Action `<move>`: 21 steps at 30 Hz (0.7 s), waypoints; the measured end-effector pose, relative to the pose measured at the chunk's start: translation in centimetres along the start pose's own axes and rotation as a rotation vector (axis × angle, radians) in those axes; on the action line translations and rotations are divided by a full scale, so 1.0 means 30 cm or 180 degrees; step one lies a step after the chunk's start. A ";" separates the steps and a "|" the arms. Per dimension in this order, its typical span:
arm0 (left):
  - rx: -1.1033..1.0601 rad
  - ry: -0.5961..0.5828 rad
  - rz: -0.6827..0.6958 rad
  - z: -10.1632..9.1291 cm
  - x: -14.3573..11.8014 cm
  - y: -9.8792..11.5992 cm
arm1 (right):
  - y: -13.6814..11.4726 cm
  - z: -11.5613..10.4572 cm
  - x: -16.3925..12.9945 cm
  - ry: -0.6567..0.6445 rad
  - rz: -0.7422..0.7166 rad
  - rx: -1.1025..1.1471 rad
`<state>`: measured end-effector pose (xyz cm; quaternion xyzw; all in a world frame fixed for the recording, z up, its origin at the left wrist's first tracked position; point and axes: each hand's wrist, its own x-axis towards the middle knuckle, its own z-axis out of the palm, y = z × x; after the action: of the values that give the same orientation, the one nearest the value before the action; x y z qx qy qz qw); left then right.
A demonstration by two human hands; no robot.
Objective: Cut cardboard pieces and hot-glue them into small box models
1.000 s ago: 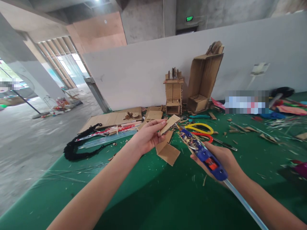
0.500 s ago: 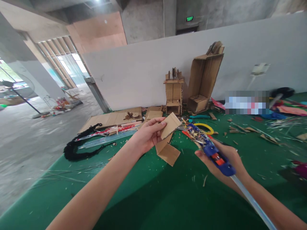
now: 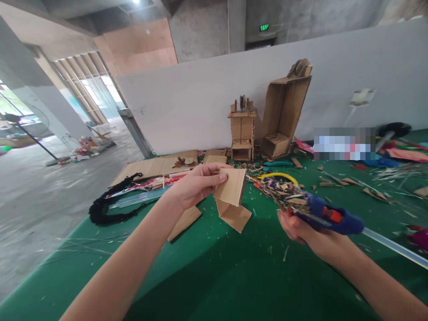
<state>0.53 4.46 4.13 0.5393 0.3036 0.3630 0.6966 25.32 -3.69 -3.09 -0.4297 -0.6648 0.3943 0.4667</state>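
The left hand (image 3: pixel 197 185) pinches a card (image 3: pixel 230 186) by its left edge, above the folded card (image 3: pixel 236 218) on the bench (image 3: pixel 217 276); whether the two touch is unclear. The right hand (image 3: pixel 312 236) grasps the glue gun (image 3: pixel 317 207), right of the folded card. If hot, the gun could burn the left hand should they meet, and scraps (image 3: pixel 297 202) crusting its front could drop and stick to the card, which looks tan, flat and roughly square.
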 end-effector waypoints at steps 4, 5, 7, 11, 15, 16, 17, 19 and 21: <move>0.0050 -0.0029 -0.0116 0.006 0.001 -0.004 | -0.003 0.003 -0.004 0.0036 -0.0002 -0.0143; 0.0046 -0.0034 -0.0135 0.006 0.001 -0.004 | -0.005 0.001 -0.002 0.0017 -0.0003 -0.0170; 0.0025 -0.0039 -0.0164 0.006 0.002 -0.006 | -0.007 -0.005 0.002 -0.0036 -0.0008 -0.0230; -0.0048 0.0054 -0.0153 0.006 0.004 -0.009 | -0.005 -0.014 0.009 -0.0095 -0.0032 -0.0315; -0.0070 0.0113 -0.0175 0.008 0.005 -0.012 | -0.002 -0.006 0.007 -0.0023 0.0008 -0.0324; -0.0076 0.0121 -0.0186 0.009 0.005 -0.012 | -0.002 -0.003 0.006 0.0010 0.0024 -0.0307; -0.0084 0.0125 -0.0193 0.009 0.005 -0.012 | -0.003 0.000 0.006 0.0046 0.0036 -0.0289; -0.0102 0.0140 -0.0201 0.010 0.006 -0.012 | -0.003 0.002 0.007 0.0056 0.0058 -0.0272; -0.0133 0.0178 -0.0201 0.010 0.008 -0.013 | -0.002 -0.002 0.008 -0.0019 0.0082 -0.0281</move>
<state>0.97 4.44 3.80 0.5044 0.3323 0.3620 0.7100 25.31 -3.48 -2.96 -0.4572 -0.6775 0.3718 0.4402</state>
